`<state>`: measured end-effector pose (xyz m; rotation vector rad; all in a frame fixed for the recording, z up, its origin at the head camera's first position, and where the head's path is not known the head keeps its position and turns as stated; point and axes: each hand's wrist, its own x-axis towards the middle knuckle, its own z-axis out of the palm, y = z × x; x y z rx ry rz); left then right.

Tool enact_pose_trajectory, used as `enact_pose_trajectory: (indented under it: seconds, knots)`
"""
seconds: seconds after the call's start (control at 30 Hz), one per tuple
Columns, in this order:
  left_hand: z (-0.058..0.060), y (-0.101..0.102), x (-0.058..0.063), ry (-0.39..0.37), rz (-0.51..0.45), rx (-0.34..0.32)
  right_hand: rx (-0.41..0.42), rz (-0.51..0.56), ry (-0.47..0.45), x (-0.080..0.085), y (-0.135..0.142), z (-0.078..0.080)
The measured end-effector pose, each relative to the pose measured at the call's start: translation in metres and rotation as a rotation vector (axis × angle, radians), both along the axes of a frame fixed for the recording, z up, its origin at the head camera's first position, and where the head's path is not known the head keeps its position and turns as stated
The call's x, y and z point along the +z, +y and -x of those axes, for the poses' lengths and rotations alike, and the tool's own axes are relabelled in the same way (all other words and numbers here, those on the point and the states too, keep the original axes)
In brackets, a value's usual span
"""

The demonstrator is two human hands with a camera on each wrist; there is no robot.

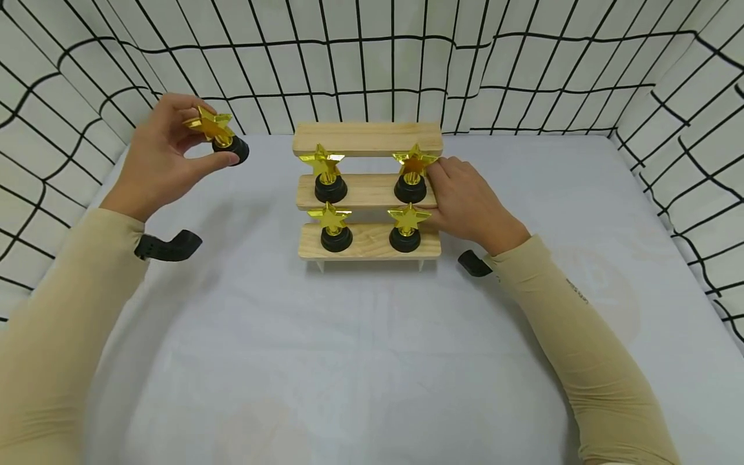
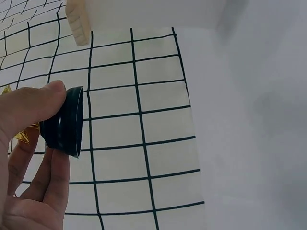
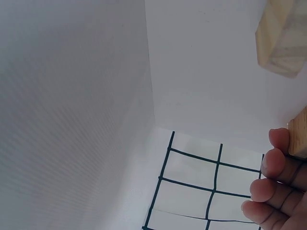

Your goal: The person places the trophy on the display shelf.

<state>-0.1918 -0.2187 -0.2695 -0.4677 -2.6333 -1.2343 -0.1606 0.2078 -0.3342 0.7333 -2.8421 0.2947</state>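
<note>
My left hand (image 1: 165, 155) holds a small gold star trophy (image 1: 232, 150) above the table, left of a three-tier wooden display stand (image 1: 366, 190). In the left wrist view, the thumb and fingers pinch its black base (image 2: 67, 122). At the stand's right side, my right hand (image 1: 471, 203) grips the end of the middle shelf, its fingertips (image 3: 274, 163) against the wood in the right wrist view. Two star trophies, left (image 1: 330, 187) and right (image 1: 410, 187), stand on the middle shelf. The bottom shelf bears two more, left (image 1: 336, 237) and right (image 1: 405, 239).
A black wire grid (image 1: 392, 64) runs along the back and both sides. The stand's top shelf (image 1: 366, 139) lies near the back edge of the white-covered table (image 1: 360, 361). Black wrist pieces, left (image 1: 168, 247) and right (image 1: 475, 263), jut from the sleeves.
</note>
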Motion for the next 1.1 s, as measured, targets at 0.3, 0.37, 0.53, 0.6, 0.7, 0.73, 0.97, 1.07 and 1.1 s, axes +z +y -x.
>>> enact_pose_trajectory:
  seconds: [0.3,0.37,0.53,0.6,0.7,0.73,0.97,1.07,1.1]
  knots:
    - [0.008,0.029,0.023,0.046,0.022,-0.055,-0.007,0.001,-0.004,0.0,0.0,0.0]
    - [0.009,0.035,0.026,0.069,0.035,-0.07,-0.005,0.004,-0.002,0.0,0.0,0.001]
    - [0.011,0.051,0.033,0.11,0.054,-0.103,0.001,0.006,0.002,-0.001,0.001,0.001]
    - [0.013,0.058,0.035,0.113,0.051,-0.122,0.0,0.004,0.005,-0.001,0.001,0.001]
    - [0.015,0.067,0.037,0.095,0.027,-0.145,0.002,0.004,0.009,-0.001,0.0,0.001]
    - [0.015,0.07,0.038,0.091,0.027,-0.153,0.002,0.004,0.01,-0.001,0.0,0.001]
    - [0.022,0.087,0.04,0.083,0.056,-0.191,0.015,0.01,0.021,-0.001,-0.001,0.001]
    - [0.025,0.095,0.04,0.075,0.064,-0.216,0.011,0.009,0.007,0.0,-0.001,0.0]
    - [0.026,0.097,0.04,0.071,0.068,-0.225,0.01,0.012,0.001,0.0,-0.001,0.0]
